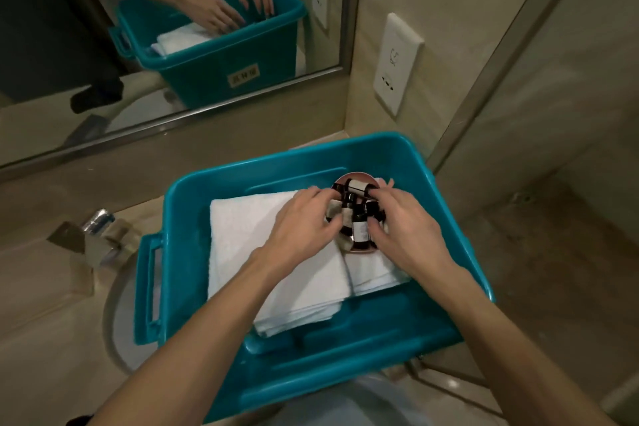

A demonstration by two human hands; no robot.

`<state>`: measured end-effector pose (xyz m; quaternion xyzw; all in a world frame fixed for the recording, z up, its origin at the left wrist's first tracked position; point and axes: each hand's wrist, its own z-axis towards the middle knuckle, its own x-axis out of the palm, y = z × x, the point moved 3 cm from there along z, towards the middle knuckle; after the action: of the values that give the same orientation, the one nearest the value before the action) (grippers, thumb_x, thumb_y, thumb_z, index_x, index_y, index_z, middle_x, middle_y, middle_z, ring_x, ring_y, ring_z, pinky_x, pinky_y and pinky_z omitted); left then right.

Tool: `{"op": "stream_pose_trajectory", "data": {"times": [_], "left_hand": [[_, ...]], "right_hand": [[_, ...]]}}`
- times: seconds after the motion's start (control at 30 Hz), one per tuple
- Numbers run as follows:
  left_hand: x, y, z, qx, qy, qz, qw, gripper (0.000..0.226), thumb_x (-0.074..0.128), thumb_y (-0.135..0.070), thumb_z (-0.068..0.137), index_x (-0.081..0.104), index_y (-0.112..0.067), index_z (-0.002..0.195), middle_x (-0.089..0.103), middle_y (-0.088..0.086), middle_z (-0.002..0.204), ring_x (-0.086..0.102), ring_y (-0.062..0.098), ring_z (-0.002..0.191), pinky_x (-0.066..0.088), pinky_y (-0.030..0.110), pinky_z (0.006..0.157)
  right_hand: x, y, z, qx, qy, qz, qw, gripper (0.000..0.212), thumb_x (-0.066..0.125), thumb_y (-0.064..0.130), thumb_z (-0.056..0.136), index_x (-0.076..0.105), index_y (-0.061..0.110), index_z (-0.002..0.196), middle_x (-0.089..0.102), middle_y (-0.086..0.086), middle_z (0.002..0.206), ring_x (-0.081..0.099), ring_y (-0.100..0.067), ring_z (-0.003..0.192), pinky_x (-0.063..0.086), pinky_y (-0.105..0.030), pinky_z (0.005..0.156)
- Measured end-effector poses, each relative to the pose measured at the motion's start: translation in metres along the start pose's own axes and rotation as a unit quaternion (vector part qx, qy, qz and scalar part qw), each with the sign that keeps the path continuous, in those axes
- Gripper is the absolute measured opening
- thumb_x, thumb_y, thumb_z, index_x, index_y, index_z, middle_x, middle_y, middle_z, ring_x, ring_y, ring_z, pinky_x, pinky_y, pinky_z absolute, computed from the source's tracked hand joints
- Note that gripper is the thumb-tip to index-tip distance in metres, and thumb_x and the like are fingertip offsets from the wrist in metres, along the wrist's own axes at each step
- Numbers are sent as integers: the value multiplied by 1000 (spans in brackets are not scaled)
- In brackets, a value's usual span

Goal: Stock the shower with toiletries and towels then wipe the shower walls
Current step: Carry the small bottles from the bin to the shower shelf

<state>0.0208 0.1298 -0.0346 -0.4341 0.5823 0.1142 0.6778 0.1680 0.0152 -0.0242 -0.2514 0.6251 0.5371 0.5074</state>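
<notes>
Toiletry bottles (pixel 358 221) in dish (pixel 361 250) between left hand (pixel 301 221), right hand (pixel 411 228); both grip dish.

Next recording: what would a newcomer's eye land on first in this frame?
The bright teal bin at centre draws the eye at once, with folded white towels filling its left side. Next come the left hand and right hand, both curled round a small pink dish of dark bottles at the bin's far right. The mirror at upper left repeats the bin and hands.
</notes>
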Motion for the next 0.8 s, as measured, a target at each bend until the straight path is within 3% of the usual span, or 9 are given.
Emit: {"op": "stream_pose_trajectory", "data": {"times": [0.13, 0.37, 0.5, 0.67, 0.8], "left_hand": [[9, 3, 24, -88, -22, -3, 996, 33, 52, -42, 93, 57, -28, 122, 65, -4, 111, 58, 20, 106, 50, 37, 84], [27, 1, 38, -127, -63, 91, 986, 31, 50, -46, 92, 63, -22, 107, 65, -1, 100, 60, 22, 96, 40, 31, 71], [34, -1, 47, -143, -59, 125, 980, 41, 50, -58, 92, 59, -20, 106, 66, 2, 100, 61, 25, 96, 37, 33, 69], [34, 1, 61, -189, -24, 122, 974, 55, 45, -76, 87, 58, -23, 93, 64, -2, 83, 61, 25, 82, 37, 32, 63], [36, 3, 59, -173, -54, 127, 975, 49, 46, -70, 90, 59, -23, 86, 65, -3, 82, 60, 23, 78, 37, 32, 62]], "right_hand": [[11, -5, 15, 23, -30, -36, 999, 29, 63, 25, 88, 63, 17, 116, 64, -1, 116, 57, -26, 105, 51, -43, 87], [18, -14, 15, 70, -14, -29, 997, 26, 65, 36, 86, 65, 23, 109, 61, 4, 105, 50, -18, 100, 50, -36, 73], [22, -14, 15, 63, -4, -27, 998, 28, 68, 38, 84, 66, 21, 107, 60, 2, 105, 49, -19, 101, 50, -36, 74], [25, -14, 16, 70, 5, -27, 997, 33, 71, 36, 82, 67, 19, 111, 59, -1, 107, 49, -21, 105, 51, -38, 78], [25, -16, 18, 83, 9, 8, 996, 31, 71, 36, 83, 64, 21, 110, 59, 2, 109, 48, -18, 107, 50, -36, 80]]}}
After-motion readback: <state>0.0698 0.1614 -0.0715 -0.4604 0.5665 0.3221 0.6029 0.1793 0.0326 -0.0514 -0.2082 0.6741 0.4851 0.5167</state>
